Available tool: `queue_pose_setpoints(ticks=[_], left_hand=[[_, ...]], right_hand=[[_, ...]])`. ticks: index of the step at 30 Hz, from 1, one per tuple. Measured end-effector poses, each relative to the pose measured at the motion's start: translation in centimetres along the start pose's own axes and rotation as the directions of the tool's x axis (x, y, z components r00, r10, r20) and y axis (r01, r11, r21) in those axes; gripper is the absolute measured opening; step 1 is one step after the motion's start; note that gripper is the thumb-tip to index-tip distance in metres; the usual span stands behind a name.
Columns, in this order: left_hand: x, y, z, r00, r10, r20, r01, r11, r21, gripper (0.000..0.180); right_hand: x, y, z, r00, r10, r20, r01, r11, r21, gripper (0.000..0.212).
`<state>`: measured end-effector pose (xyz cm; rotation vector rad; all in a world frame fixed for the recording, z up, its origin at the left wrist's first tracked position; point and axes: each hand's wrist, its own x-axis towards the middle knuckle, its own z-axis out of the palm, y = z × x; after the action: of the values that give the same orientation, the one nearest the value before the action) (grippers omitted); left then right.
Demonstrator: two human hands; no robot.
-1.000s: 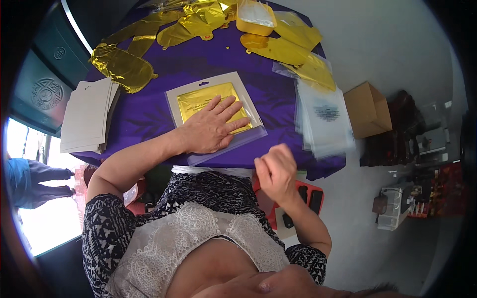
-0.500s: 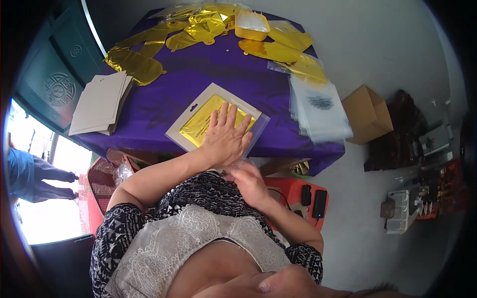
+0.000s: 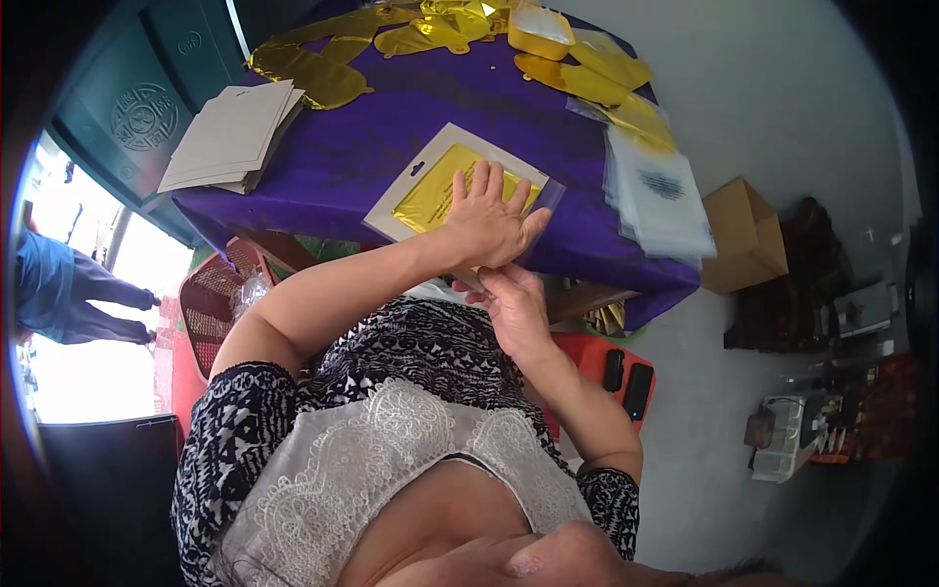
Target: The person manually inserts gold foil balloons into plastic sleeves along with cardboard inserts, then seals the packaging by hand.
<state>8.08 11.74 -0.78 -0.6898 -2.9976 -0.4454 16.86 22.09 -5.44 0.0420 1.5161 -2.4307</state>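
A flat package lies near the table's front edge: a white card [image 3: 394,199] with a hang hole, and folded gold foil [image 3: 423,203] on it, in a clear plastic bag [image 3: 551,193]. My left hand [image 3: 487,223] lies flat across it, palm down, fingers stretched and spread over the foil and the card's right part. Just below, at the table edge, my right hand [image 3: 515,305] has thumb and fingers closed on the package's near end. The left hand's heel partly hides that grip.
White cards [image 3: 230,137] are stacked at the table's left, clear bags [image 3: 665,210] at its right. Gold foil balloons [image 3: 313,78] and a yellow tub [image 3: 541,34] lie at the back. A cardboard box [image 3: 741,235] stands right, a red stool [image 3: 597,357] below, a red basket [image 3: 220,303] left.
The view has shifted, so the table sits higher and farther right. My right hand has come up against the package's near end. The left hand stays spread on it.
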Motion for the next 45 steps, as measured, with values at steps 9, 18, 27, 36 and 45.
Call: queue_pose_setpoints(ticks=[9, 18, 27, 36, 45], left_hand=[[0.5, -4.5, -6.9, 0.997, 0.033, -0.076, -0.032, 0.999, 0.010, 0.064], [0.5, -9.3, -12.4, 0.899, 0.328, 0.291, 0.124, 0.446, -0.886, 0.030], [0.4, -10.1, -9.4, 0.979, 0.030, 0.201, 0.199, 0.071, -0.977, 0.011], [-2.2, -11.0, -6.8, 0.985, -0.108, 0.135, 0.116, -0.166, -0.979, 0.006], [-5.3, -9.4, -7.8, 0.977, -0.205, 0.048, 0.026, -0.111, -0.993, 0.010]], right_hand=[[-2.5, -4.3, -2.7, 0.996, 0.077, 0.040, -0.064, 0.967, -0.246, 0.021], [-1.3, -11.1, -4.8, 0.932, 0.262, 0.251, -0.027, 0.740, -0.672, 0.017], [0.3, -12.6, -3.6, 0.997, 0.017, 0.073, 0.020, 0.878, -0.478, 0.029], [0.4, -7.0, -2.0, 0.929, -0.347, -0.128, 0.233, 0.817, -0.527, 0.026], [0.7, -5.7, -1.6, 0.853, -0.508, -0.121, 0.360, 0.740, -0.568, 0.023]])
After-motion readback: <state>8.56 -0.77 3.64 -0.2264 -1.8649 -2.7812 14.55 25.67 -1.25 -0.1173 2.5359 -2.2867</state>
